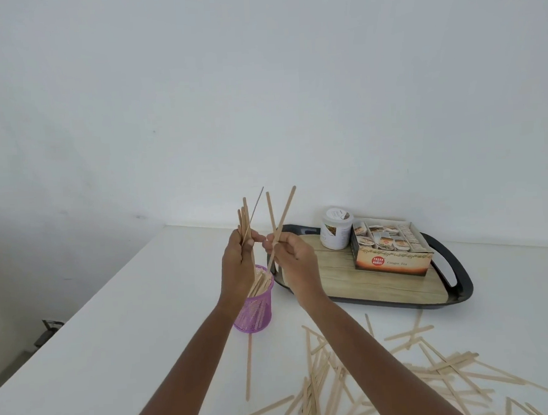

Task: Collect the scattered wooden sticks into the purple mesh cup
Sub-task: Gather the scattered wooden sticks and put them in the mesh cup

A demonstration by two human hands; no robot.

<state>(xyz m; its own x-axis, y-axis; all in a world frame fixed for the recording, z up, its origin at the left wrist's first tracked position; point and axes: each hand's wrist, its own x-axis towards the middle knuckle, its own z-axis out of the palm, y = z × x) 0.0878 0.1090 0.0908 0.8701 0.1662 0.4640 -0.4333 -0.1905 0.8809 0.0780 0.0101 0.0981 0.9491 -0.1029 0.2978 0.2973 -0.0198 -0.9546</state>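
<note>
The purple mesh cup stands on the white table with several wooden sticks inside, partly hidden by my left wrist. My left hand is raised above the cup and grips a bundle of sticks pointing up. My right hand, just right of it, pinches two sticks that cross each other, their lower ends over the cup's mouth. Many more scattered sticks lie on the table at the lower right, and one lone stick lies in front of the cup.
A black tray with a wood-pattern floor sits behind the cup to the right, holding a white jar and an open box of tea bags. The table's left edge drops off to the floor. A white wall rises behind.
</note>
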